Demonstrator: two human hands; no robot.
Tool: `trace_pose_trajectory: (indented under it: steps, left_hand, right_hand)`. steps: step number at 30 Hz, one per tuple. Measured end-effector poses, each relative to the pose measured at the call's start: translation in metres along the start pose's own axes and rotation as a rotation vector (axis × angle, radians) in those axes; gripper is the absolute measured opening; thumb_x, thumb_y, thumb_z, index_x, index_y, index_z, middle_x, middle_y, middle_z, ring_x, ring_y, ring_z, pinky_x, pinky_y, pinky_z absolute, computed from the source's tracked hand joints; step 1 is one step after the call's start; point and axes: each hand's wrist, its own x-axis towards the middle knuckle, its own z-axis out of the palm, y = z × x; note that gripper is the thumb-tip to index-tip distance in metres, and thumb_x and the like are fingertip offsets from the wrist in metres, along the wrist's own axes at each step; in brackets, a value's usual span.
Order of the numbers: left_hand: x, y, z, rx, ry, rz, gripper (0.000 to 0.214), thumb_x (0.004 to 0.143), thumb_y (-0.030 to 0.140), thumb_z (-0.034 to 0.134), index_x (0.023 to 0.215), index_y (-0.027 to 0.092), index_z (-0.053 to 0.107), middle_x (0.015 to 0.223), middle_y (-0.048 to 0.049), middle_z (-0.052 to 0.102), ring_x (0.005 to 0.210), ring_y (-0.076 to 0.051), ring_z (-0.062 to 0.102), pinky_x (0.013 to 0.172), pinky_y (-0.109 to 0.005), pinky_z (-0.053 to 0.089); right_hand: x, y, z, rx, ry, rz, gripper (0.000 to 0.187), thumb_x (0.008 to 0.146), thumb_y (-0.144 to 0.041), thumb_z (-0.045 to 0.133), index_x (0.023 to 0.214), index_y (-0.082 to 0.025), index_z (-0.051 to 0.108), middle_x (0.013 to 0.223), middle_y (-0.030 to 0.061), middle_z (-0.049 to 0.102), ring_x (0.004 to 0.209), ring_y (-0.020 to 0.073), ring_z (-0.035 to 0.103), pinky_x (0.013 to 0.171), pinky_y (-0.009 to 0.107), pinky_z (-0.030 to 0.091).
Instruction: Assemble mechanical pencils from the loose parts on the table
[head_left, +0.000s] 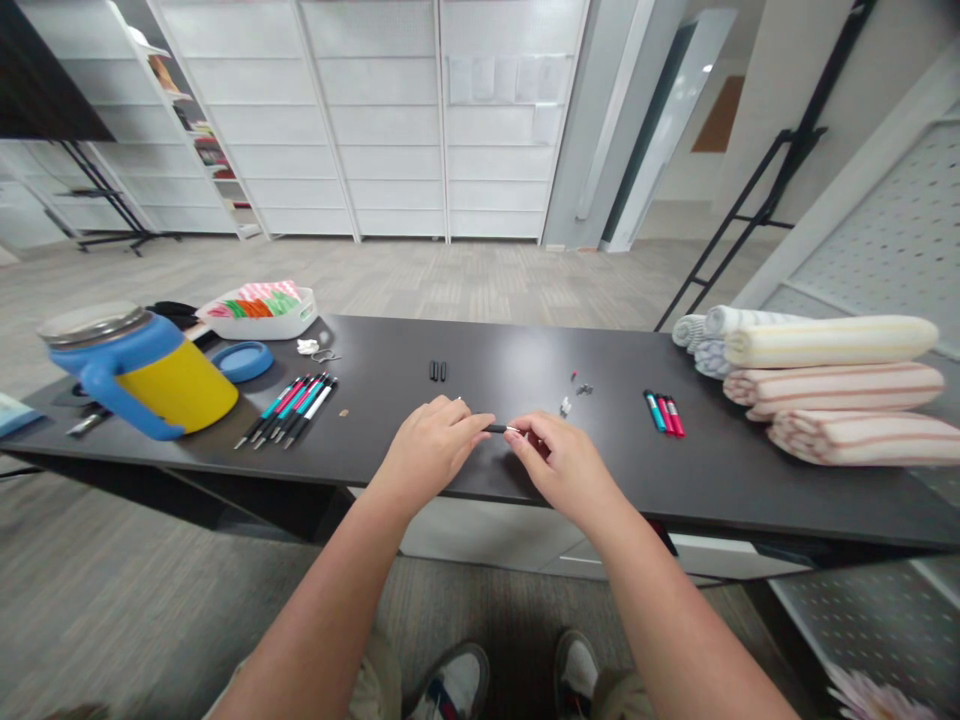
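My left hand (431,440) and my right hand (559,455) meet over the front of the dark table (750,480). Both pinch the ends of one thin black pen (496,428), held level between them. Left of my hands lies a row of several pens (294,408) with teal, red and white barrels. Two short black caps (438,371) lie behind my hands. Small loose pen parts (576,392) sit to the right, and three short teal and red pen pieces (664,412) lie beyond them.
A yellow jug with a blue handle (146,375) stands at the table's left, beside a blue lid (242,360) and a white tray of coloured items (259,310). Rolled and folded striped towels (832,390) fill the right end. White shelving lines the far wall.
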Motion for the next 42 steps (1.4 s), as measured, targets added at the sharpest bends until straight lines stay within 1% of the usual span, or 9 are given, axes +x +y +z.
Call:
trace_pose_trajectory:
  steps: [5,8,10,14,18,23,31,38,42]
  left_hand:
    - [0.000,0.002,-0.003,-0.032,-0.007,0.019,0.027,0.107,0.033,0.055,0.127,0.024,0.071,0.096,-0.0080,0.069,0.091,-0.022,0.059,0.083,-0.037,0.046]
    - [0.000,0.002,-0.005,-0.021,-0.022,0.025,0.027,0.107,0.033,0.055,0.127,0.023,0.071,0.097,-0.0078,0.069,0.091,-0.023,0.058,0.083,-0.037,0.045]
    - [0.000,0.002,-0.005,-0.016,-0.030,0.026,0.028,0.107,0.033,0.056,0.128,0.024,0.071,0.097,-0.0076,0.069,0.091,-0.023,0.058,0.083,-0.036,0.044]
    - [0.000,0.002,-0.005,-0.009,-0.047,0.035,0.027,0.106,0.032,0.057,0.128,0.025,0.071,0.099,-0.0073,0.069,0.093,-0.023,0.058,0.081,-0.036,0.042]
    - [0.000,0.003,-0.007,-0.007,-0.065,0.032,0.026,0.105,0.032,0.059,0.127,0.026,0.071,0.099,-0.0066,0.069,0.093,-0.022,0.058,0.080,-0.035,0.041]
    - [0.001,0.004,-0.009,-0.005,-0.069,0.038,0.025,0.106,0.032,0.059,0.127,0.026,0.071,0.099,-0.0059,0.069,0.093,-0.022,0.057,0.080,-0.035,0.041]
    - [-0.001,0.005,-0.011,0.012,-0.006,0.069,0.022,0.105,0.031,0.060,0.123,0.027,0.071,0.102,-0.0043,0.071,0.094,-0.020,0.060,0.082,-0.035,0.043]
    - [-0.001,0.008,-0.009,-0.028,0.005,0.068,0.026,0.106,0.033,0.058,0.127,0.020,0.067,0.114,-0.0072,0.075,0.105,-0.022,0.065,0.091,-0.039,0.046]
    - [-0.001,0.008,-0.009,-0.046,0.024,0.081,0.018,0.106,0.030,0.058,0.118,0.022,0.070,0.112,-0.0051,0.075,0.108,-0.022,0.065,0.097,-0.040,0.045]
  right_hand:
    - [-0.002,0.003,-0.001,-0.076,-0.078,-0.055,0.034,0.110,-0.037,0.041,0.092,-0.023,0.067,0.086,0.0044,0.069,0.081,0.0198,0.062,0.075,0.032,0.046]
    - [-0.004,0.002,-0.004,-0.102,-0.092,-0.004,0.023,0.108,-0.037,0.048,0.100,-0.023,0.064,0.089,0.0025,0.069,0.078,0.0185,0.063,0.071,0.031,0.044]
    - [-0.005,0.001,-0.005,-0.105,-0.112,-0.012,0.020,0.108,-0.036,0.049,0.102,-0.024,0.063,0.090,0.0020,0.068,0.077,0.0179,0.062,0.070,0.030,0.043]
    - [-0.006,-0.002,-0.008,-0.129,-0.161,-0.057,0.031,0.111,-0.036,0.040,0.094,-0.024,0.063,0.089,0.0023,0.066,0.082,0.0185,0.063,0.073,0.030,0.043]
    - [-0.007,-0.003,-0.008,-0.145,-0.153,-0.002,0.017,0.108,-0.036,0.049,0.104,-0.024,0.061,0.093,0.0012,0.067,0.077,0.0177,0.062,0.069,0.030,0.041]
    - [-0.007,-0.001,-0.005,-0.207,-0.185,-0.067,0.033,0.113,-0.037,0.036,0.098,-0.024,0.062,0.093,0.0032,0.064,0.087,0.0190,0.063,0.074,0.030,0.042]
    - [-0.007,0.003,-0.008,-0.088,-0.216,-0.060,0.036,0.113,-0.035,0.037,0.089,-0.023,0.062,0.086,0.0009,0.061,0.081,0.0169,0.059,0.074,0.030,0.040]
    - [-0.007,0.001,-0.009,-0.033,-0.196,-0.062,0.036,0.113,-0.035,0.038,0.091,-0.023,0.063,0.086,0.0008,0.060,0.083,0.0171,0.059,0.075,0.030,0.040]
    - [-0.007,0.003,-0.007,-0.044,-0.201,-0.064,0.035,0.113,-0.035,0.039,0.091,-0.023,0.063,0.085,0.0004,0.059,0.082,0.0168,0.059,0.075,0.030,0.040]
